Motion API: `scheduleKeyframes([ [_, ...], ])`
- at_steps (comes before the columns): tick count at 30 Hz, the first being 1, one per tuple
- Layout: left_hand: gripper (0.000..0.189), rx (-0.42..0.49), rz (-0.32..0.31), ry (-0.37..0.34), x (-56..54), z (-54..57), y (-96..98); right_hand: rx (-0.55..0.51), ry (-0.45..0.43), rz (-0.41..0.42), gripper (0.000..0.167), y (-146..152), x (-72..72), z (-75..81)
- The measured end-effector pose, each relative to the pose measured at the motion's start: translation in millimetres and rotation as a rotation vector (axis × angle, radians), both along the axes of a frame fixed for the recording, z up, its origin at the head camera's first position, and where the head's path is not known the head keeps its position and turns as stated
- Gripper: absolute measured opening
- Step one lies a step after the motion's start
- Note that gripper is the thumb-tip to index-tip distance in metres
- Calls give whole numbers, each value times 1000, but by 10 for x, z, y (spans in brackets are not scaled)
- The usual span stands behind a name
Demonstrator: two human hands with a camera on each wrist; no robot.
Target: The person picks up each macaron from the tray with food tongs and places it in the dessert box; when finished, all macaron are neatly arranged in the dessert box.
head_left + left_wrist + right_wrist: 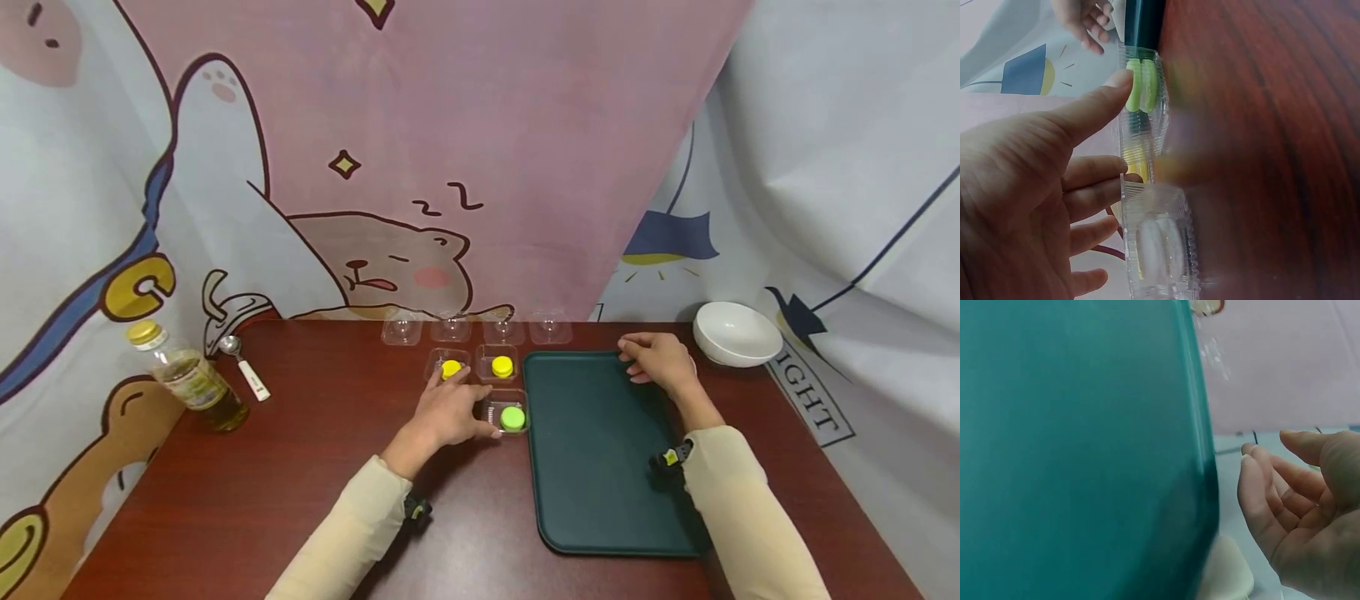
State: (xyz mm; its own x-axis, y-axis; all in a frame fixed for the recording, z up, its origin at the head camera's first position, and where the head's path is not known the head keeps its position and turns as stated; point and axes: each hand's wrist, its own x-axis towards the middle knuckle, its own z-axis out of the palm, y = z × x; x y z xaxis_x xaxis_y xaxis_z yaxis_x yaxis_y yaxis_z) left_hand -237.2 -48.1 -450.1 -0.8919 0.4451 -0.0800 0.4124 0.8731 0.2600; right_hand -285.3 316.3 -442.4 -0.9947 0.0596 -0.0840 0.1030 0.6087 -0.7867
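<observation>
The left grip (450, 414), spread beside a green macaron (513, 419), and right grip (660, 360), loosely curled near a serving tray (600, 475), are empty.

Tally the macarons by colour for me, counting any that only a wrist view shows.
Yellow macarons: 2
Green macaron: 1
Whitish macaron, behind clear plastic in the left wrist view, covered by the hand in the head view: 1
Total: 4
</observation>
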Motion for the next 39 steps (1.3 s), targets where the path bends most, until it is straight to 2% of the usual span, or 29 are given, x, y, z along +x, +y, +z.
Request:
scheduleKeyframes([
  [10,78,20,-8,0,-7,-23,10,-56,-25,-16,44,-366,-261,-81],
  [16,79,2,-14,-5,-10,-28,-3,-1,-14,-24,42,-572,-331,-130],
  [22,79,1,-6,-11,6,-25,-6,40,-24,-37,44,-624,-426,-203],
  [30,80,-2,1,-15,9,-35,-15,31,-53,-86,40,-660,-510,-272],
  [39,79,1,-5,14,-3,-18,-7,85,-41,-88,36,-708,-559,-273],
])
